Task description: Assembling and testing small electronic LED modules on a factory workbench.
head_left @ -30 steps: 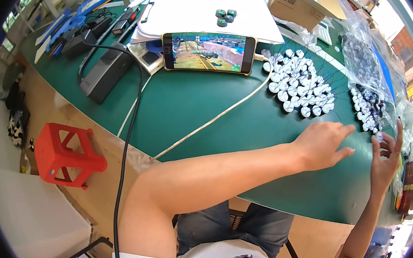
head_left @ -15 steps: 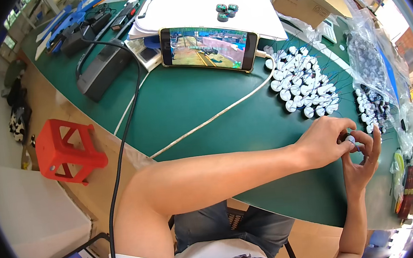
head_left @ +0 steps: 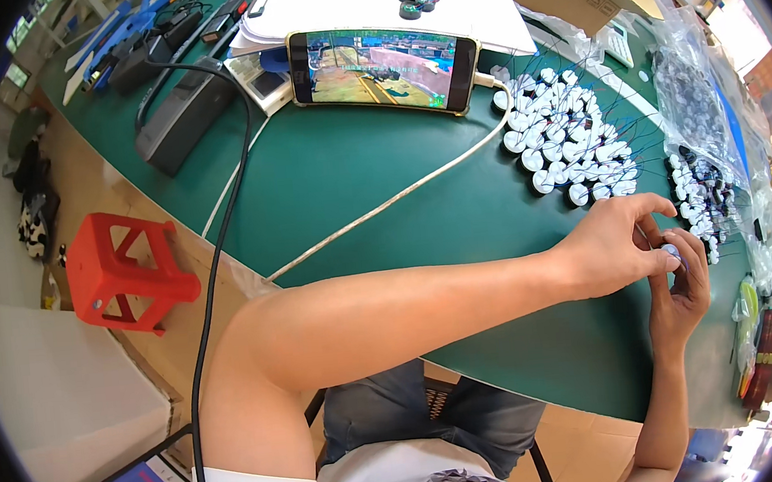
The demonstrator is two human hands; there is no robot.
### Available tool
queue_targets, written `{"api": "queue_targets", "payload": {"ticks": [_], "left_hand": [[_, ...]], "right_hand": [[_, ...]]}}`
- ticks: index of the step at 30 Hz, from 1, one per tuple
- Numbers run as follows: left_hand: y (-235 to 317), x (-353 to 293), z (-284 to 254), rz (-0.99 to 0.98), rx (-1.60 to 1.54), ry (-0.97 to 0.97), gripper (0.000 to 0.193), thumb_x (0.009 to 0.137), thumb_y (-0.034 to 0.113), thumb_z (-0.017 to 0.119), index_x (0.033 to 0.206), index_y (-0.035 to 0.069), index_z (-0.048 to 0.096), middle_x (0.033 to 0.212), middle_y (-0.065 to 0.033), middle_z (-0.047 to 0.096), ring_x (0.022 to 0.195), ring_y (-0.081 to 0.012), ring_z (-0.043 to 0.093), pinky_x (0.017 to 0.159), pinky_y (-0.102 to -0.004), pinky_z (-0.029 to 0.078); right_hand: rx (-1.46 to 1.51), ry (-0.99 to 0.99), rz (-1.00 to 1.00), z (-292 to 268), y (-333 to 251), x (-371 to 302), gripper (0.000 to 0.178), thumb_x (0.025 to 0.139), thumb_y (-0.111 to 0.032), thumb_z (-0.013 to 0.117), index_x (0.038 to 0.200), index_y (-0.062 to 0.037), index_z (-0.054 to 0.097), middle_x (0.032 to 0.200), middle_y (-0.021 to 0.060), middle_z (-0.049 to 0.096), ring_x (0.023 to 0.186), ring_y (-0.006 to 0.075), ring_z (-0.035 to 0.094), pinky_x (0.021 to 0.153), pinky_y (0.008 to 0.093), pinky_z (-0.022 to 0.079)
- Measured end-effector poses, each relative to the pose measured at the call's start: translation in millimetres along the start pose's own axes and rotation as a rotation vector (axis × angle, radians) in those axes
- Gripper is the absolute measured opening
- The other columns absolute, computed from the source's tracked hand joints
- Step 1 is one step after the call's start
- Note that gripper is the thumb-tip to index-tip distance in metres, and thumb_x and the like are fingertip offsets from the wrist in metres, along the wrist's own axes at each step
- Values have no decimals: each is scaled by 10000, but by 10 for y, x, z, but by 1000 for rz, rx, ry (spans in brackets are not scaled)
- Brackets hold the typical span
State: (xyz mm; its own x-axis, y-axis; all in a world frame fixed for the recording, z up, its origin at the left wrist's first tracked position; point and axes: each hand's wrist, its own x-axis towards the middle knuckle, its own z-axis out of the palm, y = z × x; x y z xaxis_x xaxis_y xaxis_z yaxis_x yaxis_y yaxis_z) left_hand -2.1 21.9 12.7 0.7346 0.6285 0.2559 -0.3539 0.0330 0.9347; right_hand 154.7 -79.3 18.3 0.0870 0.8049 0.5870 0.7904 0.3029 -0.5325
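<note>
Over the right part of the green table [head_left: 381,182], my two hands meet at one small round white-topped part [head_left: 671,253], partly hidden by fingers. My left hand [head_left: 611,244] reaches across from the left, its thumb and fingers pinched at the part's near side. From below comes my right hand [head_left: 679,303], fingers curled around the same part. Just beyond my left hand lies a cluster of white-topped round parts with thin dark wires [head_left: 570,138]. Smaller white and black parts [head_left: 699,200] lie in a group past my right fingertips.
A propped phone [head_left: 380,72] showing a video has a pale cable [head_left: 392,205] running over the table. Behind it, several dark round pieces [head_left: 418,1] rest on white paper [head_left: 347,1]. Clear plastic bags [head_left: 696,113] line the right side. A black cable [head_left: 217,302] hangs by my left arm.
The right-hand fingers, earlier spread upward, have curled in around the small part. Both hands sit slightly further right in the picture, and the view itself has shifted a little.
</note>
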Motion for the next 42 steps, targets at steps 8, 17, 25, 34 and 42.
{"api": "queue_targets", "payload": {"ticks": [8, 17, 25, 34, 42], "left_hand": [[-4, 5, -38, -59, -207, -25, 499, 773, 154, 757, 1190, -35, 559, 903, -83, 636, 847, -153, 619, 781, -302, 505], [22, 4, -19, -18, -186, 22, 443, 775, 164, 757, 1134, -31, 587, 874, -72, 635, 808, -124, 599, 728, -275, 504], [52, -26, 21, 83, -94, 154, 295, 804, 119, 726, 1045, -23, 633, 853, -51, 653, 806, -117, 596, 752, -278, 503], [64, -21, 13, -13, -199, 121, 278, 834, 147, 733, 1045, -7, 636, 870, -49, 649, 813, -92, 593, 694, -252, 523], [167, -46, -10, -79, -153, 116, 284, 824, 105, 747, 1061, -1, 632, 863, -31, 648, 792, -73, 603, 685, -234, 528]], "right_hand": [[195, 0, 89, -22, 15, -29, 302, 836, 29, 674, 1129, 17, 603, 1131, 106, 554, 944, 167, 583, 708, 237, 511], [284, 8, 158, -72, 36, -33, 269, 884, -27, 644, 1145, 14, 593, 1147, 92, 545, 822, 118, 576, 605, 220, 477], [204, 35, 120, -4, -11, -26, 241, 891, -9, 633, 1126, 20, 591, 1126, 84, 549, 816, 113, 567, 596, 216, 467], [380, 60, 279, 82, -57, -75, 249, 896, -13, 624, 1128, 42, 553, 1068, 85, 568, 822, 134, 628, 586, 223, 553], [493, -35, 233, 54, -147, -6, 241, 881, 11, 632, 1109, 49, 564, 990, 90, 604, 840, 172, 667, 620, 238, 576]]}}
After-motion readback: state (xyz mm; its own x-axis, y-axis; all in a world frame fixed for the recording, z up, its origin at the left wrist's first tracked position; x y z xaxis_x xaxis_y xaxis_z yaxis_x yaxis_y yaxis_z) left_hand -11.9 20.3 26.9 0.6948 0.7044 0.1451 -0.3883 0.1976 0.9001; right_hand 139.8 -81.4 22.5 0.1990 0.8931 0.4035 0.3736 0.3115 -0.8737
